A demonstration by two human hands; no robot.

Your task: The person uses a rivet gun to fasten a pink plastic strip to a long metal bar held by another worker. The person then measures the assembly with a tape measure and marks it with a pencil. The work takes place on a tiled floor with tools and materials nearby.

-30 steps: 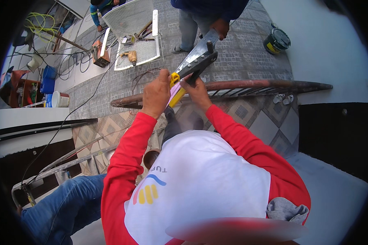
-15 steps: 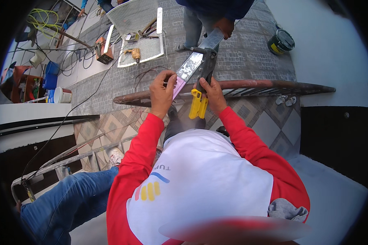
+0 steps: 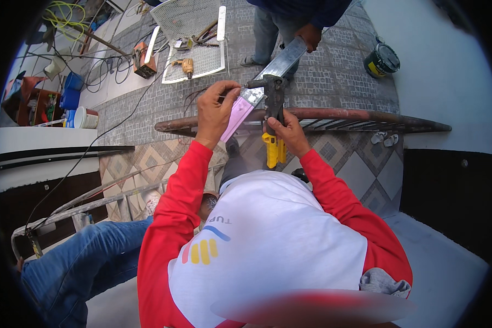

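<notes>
My right hand [image 3: 291,134] grips a hand riveter [image 3: 275,98] with a black head and yellow handles, upright in front of me. Its nose points left, toward my left hand [image 3: 216,109]. The thumb and fingers of that hand are pinched together by the nose tip; what they hold is too small to make out. Behind the riveter a silver metal strip [image 3: 286,59] slants away, its near end pink [image 3: 238,116]. A co-worker's hand [image 3: 310,37] holds the strip's far end.
Beyond a rusty railing [image 3: 344,113], a white mesh chair [image 3: 201,57] bears a drill [image 3: 186,66] and tools. A black bucket [image 3: 381,60] stands by the right wall. A ladder [image 3: 120,199] and another person's jeans-clad leg [image 3: 93,262] are at my left. Cables cross the left side.
The riveter has turned so its nose points at my left hand, and its handles hang more upright. My left hand has risen slightly toward the nose, with more of the pink end showing.
</notes>
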